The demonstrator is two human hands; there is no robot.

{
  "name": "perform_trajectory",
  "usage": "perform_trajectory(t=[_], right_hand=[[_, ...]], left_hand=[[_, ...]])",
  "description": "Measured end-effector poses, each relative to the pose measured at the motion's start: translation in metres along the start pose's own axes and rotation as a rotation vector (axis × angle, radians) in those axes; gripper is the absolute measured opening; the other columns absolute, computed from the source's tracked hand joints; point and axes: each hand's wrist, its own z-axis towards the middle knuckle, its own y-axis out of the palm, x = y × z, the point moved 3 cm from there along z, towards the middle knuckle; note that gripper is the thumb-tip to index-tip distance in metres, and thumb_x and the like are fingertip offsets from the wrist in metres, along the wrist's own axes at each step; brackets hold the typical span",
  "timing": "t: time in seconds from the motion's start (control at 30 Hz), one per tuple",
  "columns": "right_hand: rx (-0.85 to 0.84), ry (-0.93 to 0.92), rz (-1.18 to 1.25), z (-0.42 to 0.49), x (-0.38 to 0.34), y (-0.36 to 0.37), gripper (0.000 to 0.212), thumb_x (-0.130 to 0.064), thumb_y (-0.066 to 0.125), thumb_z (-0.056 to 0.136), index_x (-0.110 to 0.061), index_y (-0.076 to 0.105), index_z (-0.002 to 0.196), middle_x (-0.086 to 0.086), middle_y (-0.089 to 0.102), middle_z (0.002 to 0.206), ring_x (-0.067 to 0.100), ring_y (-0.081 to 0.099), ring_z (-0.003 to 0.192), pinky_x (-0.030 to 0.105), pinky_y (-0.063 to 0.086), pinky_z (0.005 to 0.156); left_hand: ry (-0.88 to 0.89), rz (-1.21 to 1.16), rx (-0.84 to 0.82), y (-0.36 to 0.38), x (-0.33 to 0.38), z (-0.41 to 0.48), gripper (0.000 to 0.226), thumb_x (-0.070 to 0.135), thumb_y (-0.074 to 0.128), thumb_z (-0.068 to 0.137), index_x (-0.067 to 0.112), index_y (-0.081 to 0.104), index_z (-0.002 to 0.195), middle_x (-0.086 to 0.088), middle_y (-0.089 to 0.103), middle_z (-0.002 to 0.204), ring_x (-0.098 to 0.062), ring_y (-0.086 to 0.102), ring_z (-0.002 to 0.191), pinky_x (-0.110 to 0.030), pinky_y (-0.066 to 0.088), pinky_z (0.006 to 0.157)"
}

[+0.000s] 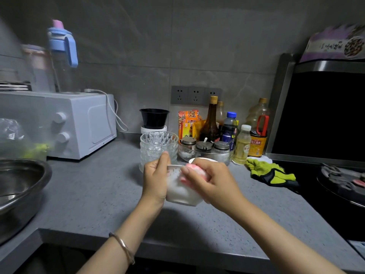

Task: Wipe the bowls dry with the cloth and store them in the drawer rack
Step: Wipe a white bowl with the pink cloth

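My left hand (156, 178) grips a white bowl (180, 191) by its left rim, holding it tilted above the grey countertop (98, 194). My right hand (211, 180) clutches a pink cloth (194, 171) and presses it into the bowl's rim and inside. Just behind my hands stands a stack of cut-glass bowls (158, 147). Another white bowl's rim (203, 160) shows behind my right hand. The drawer rack is not in view.
A white microwave (79, 123) sits at the back left, a steel basin (19, 186) at the left edge. Sauce bottles (227, 125) and spice jars (205, 148) line the wall. A green glove (270, 172) lies by the black stove (325, 184) on the right.
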Motion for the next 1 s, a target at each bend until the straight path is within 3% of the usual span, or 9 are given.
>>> perform_trajectory(t=[0.13, 0.23, 0.33, 0.4, 0.5, 0.67, 0.8, 0.87, 1.0], right_hand=[[0.015, 0.081, 0.349, -0.003, -0.001, -0.004, 0.050, -0.056, 0.050, 0.082, -0.008, 0.064, 0.077, 0.017, 0.059, 0.064, 0.027, 0.054, 0.046, 0.026, 0.038, 0.037], [0.042, 0.149, 0.476, -0.010, 0.003, -0.002, 0.049, -0.054, 0.053, 0.081, -0.006, 0.064, 0.075, 0.016, 0.061, 0.063, 0.041, 0.057, 0.050, 0.036, 0.040, 0.035], [0.066, 0.217, 0.467, -0.009, 0.008, -0.004, 0.050, -0.055, 0.055, 0.077, -0.006, 0.067, 0.074, 0.014, 0.065, 0.065, 0.030, 0.063, 0.054, 0.037, 0.043, 0.039], [0.055, 0.228, 0.430, -0.005, 0.011, -0.009, 0.053, -0.055, 0.058, 0.077, -0.003, 0.068, 0.077, 0.019, 0.066, 0.069, 0.037, 0.064, 0.059, 0.046, 0.044, 0.041], [0.018, 0.209, 0.337, 0.000, 0.010, -0.013, 0.045, -0.048, 0.064, 0.082, -0.004, 0.068, 0.075, 0.015, 0.067, 0.069, 0.033, 0.065, 0.063, 0.047, 0.046, 0.047], [0.072, 0.204, 0.472, -0.001, 0.002, -0.012, 0.038, -0.050, 0.056, 0.081, -0.015, 0.067, 0.070, 0.008, 0.068, 0.066, 0.022, 0.066, 0.058, 0.028, 0.046, 0.043], [0.091, 0.335, 0.617, -0.008, 0.005, -0.011, 0.054, -0.063, 0.051, 0.071, -0.011, 0.068, 0.071, 0.026, 0.065, 0.066, 0.039, 0.061, 0.051, 0.021, 0.039, 0.035], [0.089, 0.364, 0.599, -0.008, 0.007, -0.011, 0.061, -0.063, 0.053, 0.072, -0.003, 0.064, 0.072, 0.032, 0.062, 0.067, 0.041, 0.059, 0.050, 0.022, 0.038, 0.035], [0.035, 0.337, 0.490, -0.003, 0.006, -0.019, 0.042, -0.048, 0.059, 0.083, -0.008, 0.070, 0.076, 0.015, 0.070, 0.068, 0.032, 0.068, 0.059, 0.030, 0.046, 0.043]], left_hand=[[-0.241, -0.216, 0.014, -0.003, -0.003, -0.008, 0.032, 0.025, 0.051, 0.092, 0.013, 0.050, 0.063, -0.003, 0.052, 0.053, -0.016, 0.051, 0.044, -0.024, 0.040, 0.048], [-0.390, -0.215, -0.079, -0.005, -0.011, -0.014, 0.033, 0.036, 0.050, 0.091, 0.010, 0.060, 0.072, -0.011, 0.063, 0.061, -0.025, 0.060, 0.051, -0.030, 0.047, 0.053], [-0.240, 0.046, -0.144, -0.005, -0.006, -0.008, 0.041, 0.033, 0.045, 0.097, 0.013, 0.060, 0.065, 0.000, 0.062, 0.053, -0.016, 0.059, 0.054, -0.024, 0.044, 0.054], [-0.063, 0.220, -0.244, 0.000, 0.008, -0.006, 0.049, 0.032, 0.040, 0.099, 0.019, 0.053, 0.054, 0.008, 0.052, 0.044, -0.005, 0.049, 0.047, -0.017, 0.038, 0.048], [0.106, 0.379, -0.360, 0.011, 0.020, -0.008, 0.055, 0.034, 0.043, 0.097, 0.018, 0.048, 0.045, 0.007, 0.047, 0.042, -0.005, 0.044, 0.044, -0.020, 0.034, 0.047], [-0.027, 0.097, -0.235, 0.013, 0.021, -0.011, 0.046, 0.032, 0.051, 0.094, 0.012, 0.058, 0.054, -0.005, 0.060, 0.050, -0.018, 0.058, 0.045, -0.023, 0.042, 0.047], [-0.237, -0.179, -0.161, 0.008, 0.012, -0.016, 0.035, 0.036, 0.052, 0.092, 0.010, 0.067, 0.075, -0.013, 0.069, 0.068, -0.025, 0.066, 0.056, -0.029, 0.051, 0.051], [-0.211, -0.078, -0.190, 0.005, 0.011, -0.014, 0.039, 0.039, 0.047, 0.095, 0.013, 0.068, 0.074, -0.010, 0.069, 0.068, -0.022, 0.066, 0.060, -0.028, 0.051, 0.054], [-0.050, 0.204, -0.330, 0.009, 0.025, -0.012, 0.054, 0.037, 0.036, 0.099, 0.020, 0.056, 0.052, 0.008, 0.055, 0.047, -0.002, 0.051, 0.047, -0.012, 0.038, 0.047]])
